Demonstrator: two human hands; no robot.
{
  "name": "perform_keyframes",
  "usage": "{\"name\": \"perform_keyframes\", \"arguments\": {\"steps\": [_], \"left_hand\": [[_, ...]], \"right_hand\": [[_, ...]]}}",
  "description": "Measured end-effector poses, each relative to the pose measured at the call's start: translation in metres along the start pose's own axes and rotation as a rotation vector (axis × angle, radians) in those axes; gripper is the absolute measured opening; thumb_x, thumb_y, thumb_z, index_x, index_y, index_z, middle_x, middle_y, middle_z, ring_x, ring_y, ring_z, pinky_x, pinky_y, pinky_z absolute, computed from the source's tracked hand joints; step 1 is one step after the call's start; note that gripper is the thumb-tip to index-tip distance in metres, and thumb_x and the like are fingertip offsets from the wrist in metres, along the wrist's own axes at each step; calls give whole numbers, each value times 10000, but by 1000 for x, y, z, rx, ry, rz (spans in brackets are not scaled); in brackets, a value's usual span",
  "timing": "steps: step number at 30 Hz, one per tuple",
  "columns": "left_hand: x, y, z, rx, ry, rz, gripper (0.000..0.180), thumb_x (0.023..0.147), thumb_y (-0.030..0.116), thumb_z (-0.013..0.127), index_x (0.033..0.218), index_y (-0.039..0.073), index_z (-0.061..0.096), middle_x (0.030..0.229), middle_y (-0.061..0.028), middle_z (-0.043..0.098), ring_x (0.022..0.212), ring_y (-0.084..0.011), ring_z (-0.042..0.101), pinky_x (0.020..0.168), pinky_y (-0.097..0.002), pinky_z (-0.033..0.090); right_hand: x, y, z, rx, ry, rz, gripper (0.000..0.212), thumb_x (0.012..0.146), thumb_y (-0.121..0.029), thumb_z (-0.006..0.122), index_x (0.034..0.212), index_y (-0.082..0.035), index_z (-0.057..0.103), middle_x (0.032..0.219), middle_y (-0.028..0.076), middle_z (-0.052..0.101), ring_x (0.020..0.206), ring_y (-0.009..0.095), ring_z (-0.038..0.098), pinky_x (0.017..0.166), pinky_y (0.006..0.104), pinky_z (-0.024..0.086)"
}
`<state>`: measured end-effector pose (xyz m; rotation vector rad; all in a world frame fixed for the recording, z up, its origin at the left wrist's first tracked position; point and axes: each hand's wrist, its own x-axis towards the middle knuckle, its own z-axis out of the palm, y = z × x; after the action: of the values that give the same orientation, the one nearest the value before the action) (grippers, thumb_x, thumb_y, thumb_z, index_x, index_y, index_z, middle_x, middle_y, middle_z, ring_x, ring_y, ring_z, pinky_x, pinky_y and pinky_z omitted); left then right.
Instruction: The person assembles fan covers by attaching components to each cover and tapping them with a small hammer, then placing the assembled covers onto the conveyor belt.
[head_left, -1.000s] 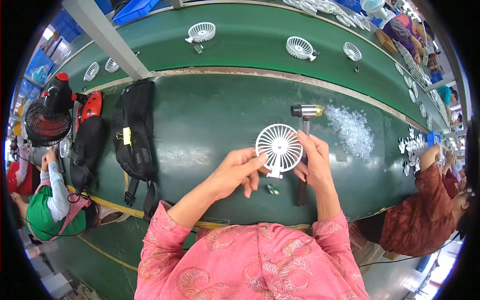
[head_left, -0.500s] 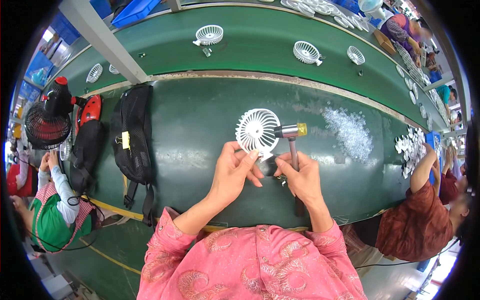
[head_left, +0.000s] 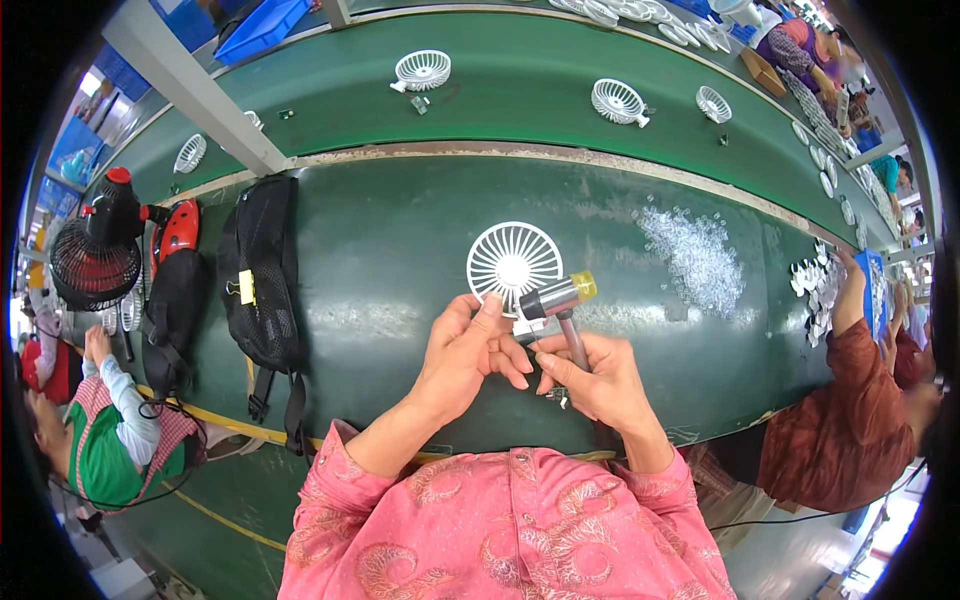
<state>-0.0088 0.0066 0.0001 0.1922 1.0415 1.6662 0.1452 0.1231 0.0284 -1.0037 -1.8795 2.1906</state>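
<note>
My left hand (head_left: 453, 352) is closed on the lower rim of a round white fan grille (head_left: 513, 262), thumb on top, its ribbed face turned up. A small white neck piece (head_left: 528, 325) sticks out at the grille's lower edge. My right hand (head_left: 600, 380) is closed round the handle of a hammer (head_left: 549, 298) with a dark metal head and a yellow tip (head_left: 584, 286). The hammer's dark end lies over or against the neck; I cannot tell if they touch. Below my right fingers hangs a small green circuit board (head_left: 557, 395), apparently on thin wires.
A heap of small clear plastic pieces (head_left: 690, 255) lies to the right, with white parts (head_left: 815, 290) beyond. A black backpack (head_left: 262, 275) and a black desk fan (head_left: 97, 250) stand left. Several grilles (head_left: 618, 101) rest on the green conveyor belt (head_left: 500, 110). Co-workers sit on both sides.
The hammer head has come down and left, from beside the grille to its neck. The grille has tilted to face up more squarely. My right fingers have shifted slightly left.
</note>
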Motion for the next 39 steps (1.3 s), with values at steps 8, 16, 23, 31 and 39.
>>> {"name": "perform_keyframes", "arguments": {"steps": [8,16,23,31,39], "left_hand": [[0,-11,-11,-178,-151,82,391,972,111,524,1331,13,405,1182,-286,603,767,-254,683,564,-347,593],[1,-9,-3,-137,-165,90,601,852,-88,576,1383,16,315,1268,-308,568,776,-230,699,574,-311,594],[-3,-9,1,256,5,176,521,882,-58,619,1335,8,372,1116,-238,673,799,-211,701,592,-306,582],[-11,-16,-1,580,-19,464,772,911,-22,611,1482,21,93,1050,-154,700,967,-194,675,794,-331,562],[-20,-12,7,397,-131,371,871,882,-97,533,1526,50,-34,991,-150,675,861,-166,665,798,-293,523]], "right_hand": [[-4,13,10,-351,62,-310,297,890,-28,649,1180,35,631,685,71,643,576,123,586,557,273,463],[-2,19,11,-587,82,-558,436,862,-5,613,1288,3,524,944,233,655,802,417,651,683,472,520],[0,23,10,-759,57,-602,490,810,3,646,1285,-13,527,942,194,642,797,370,660,599,432,534],[-2,20,14,-802,318,-794,518,752,-3,719,1250,-98,610,1072,42,634,837,205,663,583,324,457],[-2,22,12,-841,241,-885,608,688,12,705,1279,4,561,959,80,568,680,235,635,489,345,506]]}}
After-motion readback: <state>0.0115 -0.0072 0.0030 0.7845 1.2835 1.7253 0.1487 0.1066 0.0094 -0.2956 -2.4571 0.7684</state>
